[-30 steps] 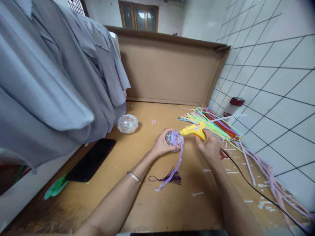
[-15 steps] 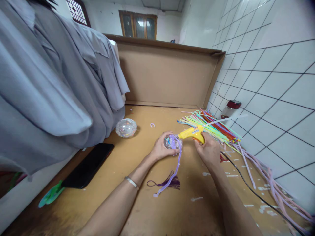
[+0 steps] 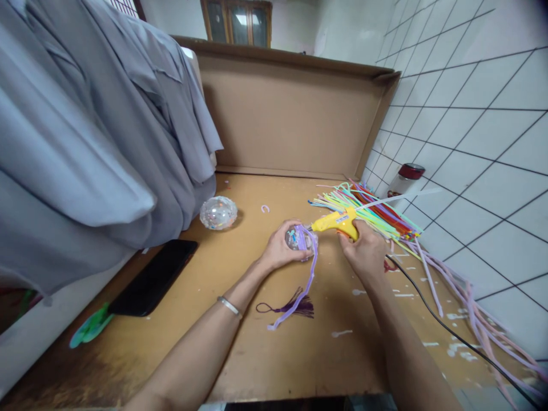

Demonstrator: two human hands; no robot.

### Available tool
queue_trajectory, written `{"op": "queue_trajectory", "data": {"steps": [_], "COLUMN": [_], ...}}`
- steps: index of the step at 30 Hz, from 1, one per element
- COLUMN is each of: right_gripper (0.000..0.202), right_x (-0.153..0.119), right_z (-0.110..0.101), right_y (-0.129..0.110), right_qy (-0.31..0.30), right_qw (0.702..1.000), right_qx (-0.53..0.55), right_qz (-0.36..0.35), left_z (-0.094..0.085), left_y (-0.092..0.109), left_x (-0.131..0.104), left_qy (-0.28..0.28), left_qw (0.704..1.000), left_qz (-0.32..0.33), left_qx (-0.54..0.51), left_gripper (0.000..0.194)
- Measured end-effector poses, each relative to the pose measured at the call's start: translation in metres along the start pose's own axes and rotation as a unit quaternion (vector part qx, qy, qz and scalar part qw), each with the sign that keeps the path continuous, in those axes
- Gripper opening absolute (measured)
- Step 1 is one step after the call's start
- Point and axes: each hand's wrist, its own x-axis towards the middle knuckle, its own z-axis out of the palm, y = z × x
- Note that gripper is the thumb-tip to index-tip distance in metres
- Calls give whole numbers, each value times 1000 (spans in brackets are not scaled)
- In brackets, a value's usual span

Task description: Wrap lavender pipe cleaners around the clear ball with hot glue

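By the left edge of the tabletop (image 3: 278, 365) my phone (image 3: 153, 278) lies flat, probably there to be out of the way. A clear bowl (image 3: 218, 213) sits toward the far left corner, apart from my hands. My left hand (image 3: 279, 250) curls half closed around a clear rounded piece (image 3: 292, 238) over the middle of the tabletop — thumb on the near side, fingers on the far side — which seems meant to leave its right side exposed. My left forearm (image 3: 205, 337) slants in from the near edge. The purple strip (image 3: 312, 271) lies over the piece and trails nearward, across the tassel (image 3: 305, 307). My right hand (image 3: 367, 251) wraps the handle of the yellow glue gun (image 3: 338, 222), nozzle aimed left at the strip; whether it touches, I can't tell. My right forearm (image 3: 406, 342) angles inward, the black cord (image 3: 440, 326) beside it. Bundled pipe cleaners (image 3: 377, 212) fill the far right corner, likely kept within reach.
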Motion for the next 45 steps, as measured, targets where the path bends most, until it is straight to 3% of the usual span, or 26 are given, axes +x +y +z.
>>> {"op": "queue_trajectory", "data": {"steps": [6, 12, 19, 22, 27, 30, 32, 35, 38, 45], "right_gripper": [34, 38, 43, 43, 42, 32, 26, 27, 23, 21], "right_x": [3, 8, -5, -11, -13, -14, -18, -26, -32, -29], "right_z": [9, 26, 45, 48, 42, 32, 27, 24, 25, 26], "right_y": [4, 24, 33, 31, 21, 4, -9, -25, -31, -31], "right_qy": [-57, -81, -160, -178, -107, -17, 35, 77, 80, 70], "right_qw": [996, 991, 973, 968, 979, 994, 980, 951, 946, 939], "right_qx": [-5, 15, -85, -128, -173, -49, 52, 109, 129, 254], "right_qz": [63, 103, 140, 120, 31, -92, -188, -278, -286, -220], "left_z": [0, -2, -2, -2, -1, 0, 1, 0, 0, 1], "left_y": [-1, 0, -1, 1, 1, 0, -1, 0, 3, 2], "left_x": [0, 0, 0, -1, -2, -2, -2, -2, -2, -1], "left_qy": [3, 7, 8, 9, 16, 15, 15, 15, 11, 4], "left_qw": [1000, 999, 999, 999, 999, 999, 999, 999, 999, 1000], "left_qz": [-9, -35, -31, -31, -35, -40, -38, -32, -26, 0], "left_qx": [-2, 1, 1, 6, 15, 9, 6, 9, 23, 25], "left_gripper": [73, 72, 72, 72, 73, 72, 72, 71, 68, 72]}}
